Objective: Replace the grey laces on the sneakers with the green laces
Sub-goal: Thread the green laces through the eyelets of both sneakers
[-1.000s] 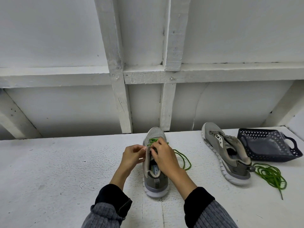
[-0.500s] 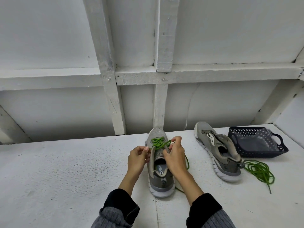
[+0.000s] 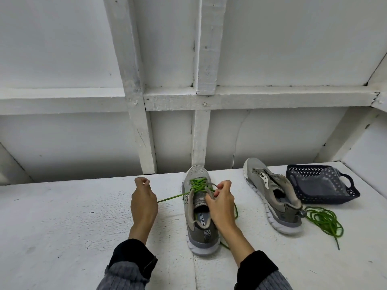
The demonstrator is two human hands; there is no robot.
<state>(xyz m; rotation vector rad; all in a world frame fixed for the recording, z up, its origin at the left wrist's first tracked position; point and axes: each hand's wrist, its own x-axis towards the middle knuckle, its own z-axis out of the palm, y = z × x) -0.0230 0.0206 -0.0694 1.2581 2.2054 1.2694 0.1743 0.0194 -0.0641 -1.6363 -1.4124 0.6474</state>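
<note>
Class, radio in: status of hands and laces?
Left hand pulls green lace taut. Right hand pinches at the near sneaker. Nothing obstructing.

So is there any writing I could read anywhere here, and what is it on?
"MORY FO": on the insole label of the near sneaker; the ends of the text are hidden.
Marks on the far sneaker, on its white tongue strip: too blurred to read.
Basket, table and wall: no text shows.
</note>
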